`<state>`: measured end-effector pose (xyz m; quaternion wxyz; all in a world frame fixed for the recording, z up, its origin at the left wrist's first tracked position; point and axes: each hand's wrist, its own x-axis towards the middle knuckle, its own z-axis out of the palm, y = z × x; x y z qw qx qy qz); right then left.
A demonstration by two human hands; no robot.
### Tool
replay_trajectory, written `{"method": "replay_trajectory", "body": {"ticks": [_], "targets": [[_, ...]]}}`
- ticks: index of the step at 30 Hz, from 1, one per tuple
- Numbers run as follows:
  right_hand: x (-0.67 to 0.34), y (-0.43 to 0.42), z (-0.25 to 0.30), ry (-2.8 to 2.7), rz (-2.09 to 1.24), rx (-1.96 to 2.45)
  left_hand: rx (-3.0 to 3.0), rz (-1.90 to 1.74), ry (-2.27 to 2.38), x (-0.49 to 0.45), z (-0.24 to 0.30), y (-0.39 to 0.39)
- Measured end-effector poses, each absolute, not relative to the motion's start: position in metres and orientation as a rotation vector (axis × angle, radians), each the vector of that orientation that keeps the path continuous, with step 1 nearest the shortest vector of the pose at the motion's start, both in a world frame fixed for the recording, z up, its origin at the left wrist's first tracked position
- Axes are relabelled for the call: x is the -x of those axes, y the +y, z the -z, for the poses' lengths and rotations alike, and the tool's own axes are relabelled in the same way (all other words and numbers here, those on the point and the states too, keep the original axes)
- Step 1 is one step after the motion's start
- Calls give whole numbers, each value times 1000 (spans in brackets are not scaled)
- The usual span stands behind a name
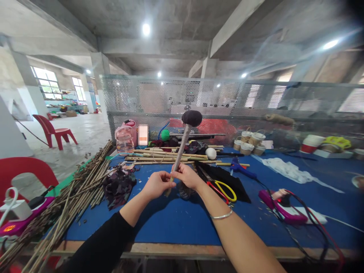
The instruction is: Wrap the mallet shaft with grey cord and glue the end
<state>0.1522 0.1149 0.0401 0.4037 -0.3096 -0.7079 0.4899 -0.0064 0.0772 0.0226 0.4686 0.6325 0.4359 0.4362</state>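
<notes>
Between my hands a grey-wrapped stick (pixel 183 146) stands tilted, with a dark, rounded, cloth-like head (pixel 192 118) on its top end. My right hand (pixel 186 176) is closed round its lower part. Touching the right hand's fingers, my left hand (pixel 157 184) pinches near the bare lower end. A bundle of grey strand (pixel 185 190) lies on the table behind and below the hands, partly hidden by my right wrist. Scissors with red and yellow handles (pixel 227 191) rest on a black cloth (pixel 241 188) to the right. Dark patterned fabric (pixel 119 187) lies to the left.
Dry stalks (pixel 85 178) are heaped along the left of the blue table (pixel 176 227). Bamboo sticks (pixel 170 155) and a white ball (pixel 211 153) lie behind. On the right are a blue glue gun (pixel 241 169), a purple power strip (pixel 281 208) with cables, and small pots (pixel 250 141).
</notes>
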Motion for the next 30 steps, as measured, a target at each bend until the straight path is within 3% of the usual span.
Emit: {"method": "replay_trajectory", "body": {"ticks": [9,13,18,26,30], "targets": [[-162,106,-55,-1758,-1478,713,-1253,-876,720,9,-35,69],[-160,108,-52,-1776,-1409,704,-1228,-855,746,8,-30,72],[-157,114,-46,-1784,-1267,763,-1463,-1089,969,6,-21,78],[-161,112,-47,-1783,-1357,692,-1281,-837,792,8,-27,74],[-159,116,-40,-1834,-1243,765,-1474,-940,914,6,-20,76]]}}
